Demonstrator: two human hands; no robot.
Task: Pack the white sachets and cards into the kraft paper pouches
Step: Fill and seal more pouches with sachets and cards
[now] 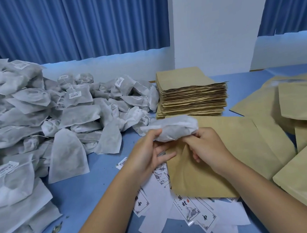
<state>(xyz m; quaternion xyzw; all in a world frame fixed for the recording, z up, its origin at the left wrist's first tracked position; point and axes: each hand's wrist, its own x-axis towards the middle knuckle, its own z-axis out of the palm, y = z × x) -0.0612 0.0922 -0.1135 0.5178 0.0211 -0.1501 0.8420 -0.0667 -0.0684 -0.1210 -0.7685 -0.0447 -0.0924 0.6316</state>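
1. Two hands hold one white sachet (171, 128): left hand (149, 153) pinches its left end, right hand (209, 146) pinches its right end.
2. Kraft pouch (203, 172) lies just beneath the right hand on the counter (92, 190).
3. Cards (190, 210) lie scattered nearer than both hands; sachet pile (34, 120) sits left of the left hand.

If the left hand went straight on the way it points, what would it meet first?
Probably the stack of kraft pouches beyond it. The left hand points away and rightward, gripping a white sachet that would get there first. Depth is uncertain.
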